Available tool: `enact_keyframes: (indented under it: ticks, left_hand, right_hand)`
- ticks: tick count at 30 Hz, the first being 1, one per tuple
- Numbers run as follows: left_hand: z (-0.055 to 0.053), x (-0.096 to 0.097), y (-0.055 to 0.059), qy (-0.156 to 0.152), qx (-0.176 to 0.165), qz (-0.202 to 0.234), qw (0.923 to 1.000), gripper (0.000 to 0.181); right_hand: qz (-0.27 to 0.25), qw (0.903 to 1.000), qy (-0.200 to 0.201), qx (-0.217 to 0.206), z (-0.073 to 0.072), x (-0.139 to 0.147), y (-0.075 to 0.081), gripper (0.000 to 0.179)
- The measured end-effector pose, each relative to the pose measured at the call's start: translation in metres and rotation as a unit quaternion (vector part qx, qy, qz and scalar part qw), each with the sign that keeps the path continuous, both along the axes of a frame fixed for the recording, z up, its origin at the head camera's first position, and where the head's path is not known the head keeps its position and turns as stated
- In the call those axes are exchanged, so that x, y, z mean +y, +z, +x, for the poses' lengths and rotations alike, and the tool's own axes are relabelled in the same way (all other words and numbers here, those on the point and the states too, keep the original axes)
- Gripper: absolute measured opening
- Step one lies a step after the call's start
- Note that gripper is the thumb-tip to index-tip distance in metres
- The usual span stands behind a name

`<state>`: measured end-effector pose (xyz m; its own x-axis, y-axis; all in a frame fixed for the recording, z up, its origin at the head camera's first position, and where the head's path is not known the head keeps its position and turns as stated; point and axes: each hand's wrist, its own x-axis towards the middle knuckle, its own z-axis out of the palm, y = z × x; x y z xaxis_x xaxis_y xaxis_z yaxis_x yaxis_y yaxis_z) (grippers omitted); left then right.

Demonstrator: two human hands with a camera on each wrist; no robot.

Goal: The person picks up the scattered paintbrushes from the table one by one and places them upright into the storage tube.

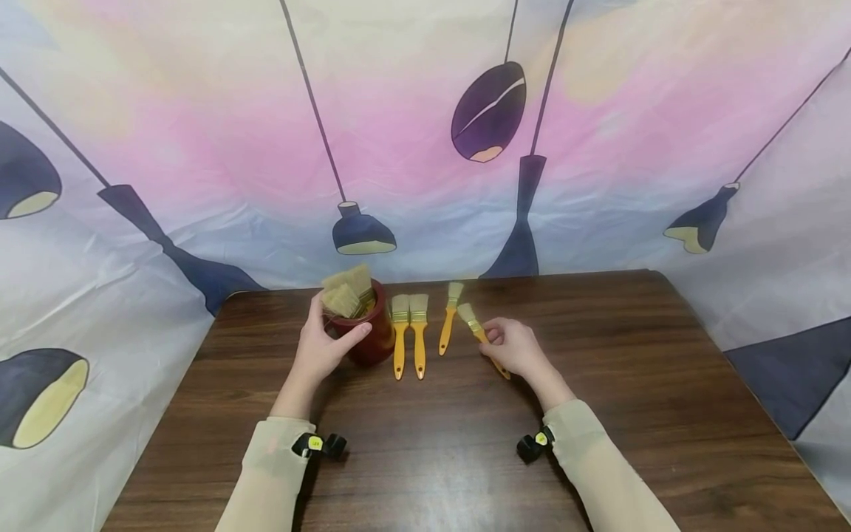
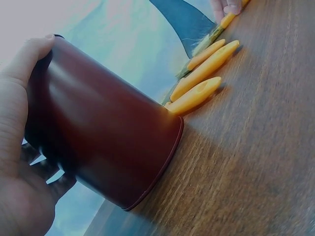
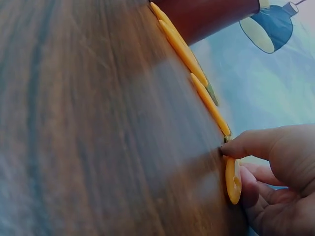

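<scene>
A dark red cylindrical cup (image 1: 376, 336) stands near the back of the table, bristle ends of several paintbrushes (image 1: 347, 290) sticking up from it. Round its rim and side curls my left hand (image 1: 320, 349); in the left wrist view the thumb lies along the top edge. My right hand (image 1: 515, 346) pinches a yellow-handled paintbrush (image 1: 498, 365) between thumb and fingers, low over the table, its bristles pointing back and left. To its left lies a narrow paintbrush (image 1: 448, 329). Two wider paintbrushes (image 1: 419, 346) lie side by side close to the cup, handles toward me.
The brown wood-grain table (image 1: 425, 443) reaches back to a hanging cloth (image 1: 425, 148) printed with dark lamps. A small black wrist camera (image 1: 321, 445) is strapped at the left cuff, another black camera (image 1: 534, 445) at the right.
</scene>
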<state>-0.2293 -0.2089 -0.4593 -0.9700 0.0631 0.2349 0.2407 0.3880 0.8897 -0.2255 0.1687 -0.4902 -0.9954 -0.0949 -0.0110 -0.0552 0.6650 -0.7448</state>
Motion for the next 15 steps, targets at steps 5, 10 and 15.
enact_keyframes:
  ticks: [5, 10, 15]
  left_hand:
    - [-0.0002, 0.0002, 0.0004, 0.000, 0.001, 0.000, 1.0000, 0.097]
    - [-0.0003, 0.0002, 0.0003, 0.000, 0.002, 0.000, 1.0000, 0.097]
    - [-0.0005, 0.0004, -0.0002, -0.001, -0.001, 0.001, 1.0000, 0.097]
  right_hand:
    - [-0.003, 1.0000, -0.007, -0.003, 0.0007, 0.0021, 0.0016, 0.040]
    - [-0.003, 0.9999, -0.014, 0.002, 0.0010, 0.0051, 0.0016, 0.035]
    - [-0.010, 0.9996, -0.025, 0.010, -0.0001, 0.0084, 0.0009, 0.031]
